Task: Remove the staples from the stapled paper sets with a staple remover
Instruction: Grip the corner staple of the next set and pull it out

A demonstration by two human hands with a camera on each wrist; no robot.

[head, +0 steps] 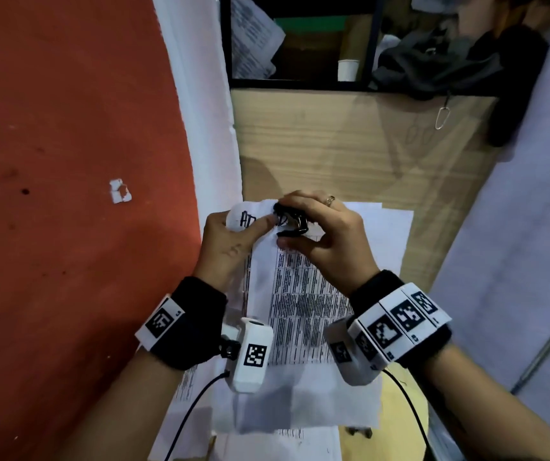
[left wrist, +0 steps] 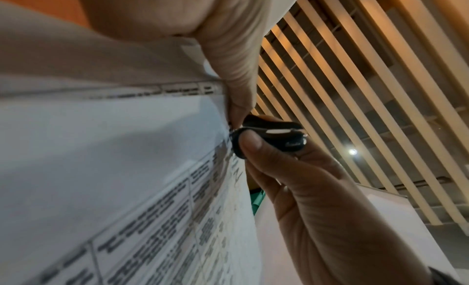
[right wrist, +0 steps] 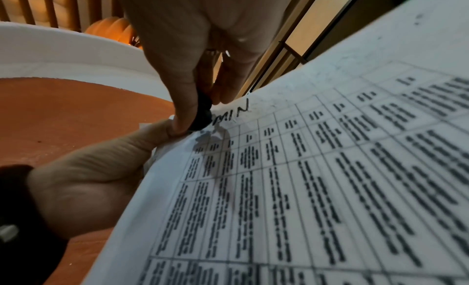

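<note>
A stapled paper set [head: 300,294] printed with tables is lifted above the desk. My left hand [head: 233,237] pinches its top left corner, thumb over handwritten black letters. My right hand [head: 320,234] grips a black staple remover [head: 292,224] between thumb and fingers, and its claws sit at that same corner, right beside my left thumb. The left wrist view shows the black staple remover [left wrist: 269,136] squeezed against the paper's edge [left wrist: 228,148]. In the right wrist view the staple remover [right wrist: 203,112] covers the start of the handwritten word on the paper [right wrist: 330,169]. The staple itself is hidden.
More printed sheets [head: 390,234] lie on the wooden desk [head: 333,141] under the lifted set. A red wall [head: 67,161] stands to the left. A shelf at the back holds papers, a white cup [head: 348,69] and dark cloth [head: 440,61].
</note>
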